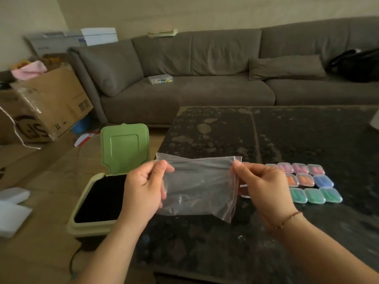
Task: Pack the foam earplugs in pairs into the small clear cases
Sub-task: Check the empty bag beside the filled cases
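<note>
Two hands hold an empty clear plastic bag stretched above the dark bench: the left hand pinches its left edge, the right hand pinches its top right corner, each grip closed on the film. Beyond the right hand, small clear cases lie in rows on the bench, lids closed over pink, orange, blue and green earplugs. Beside the bench stands an open bin, green lid raised.
</note>
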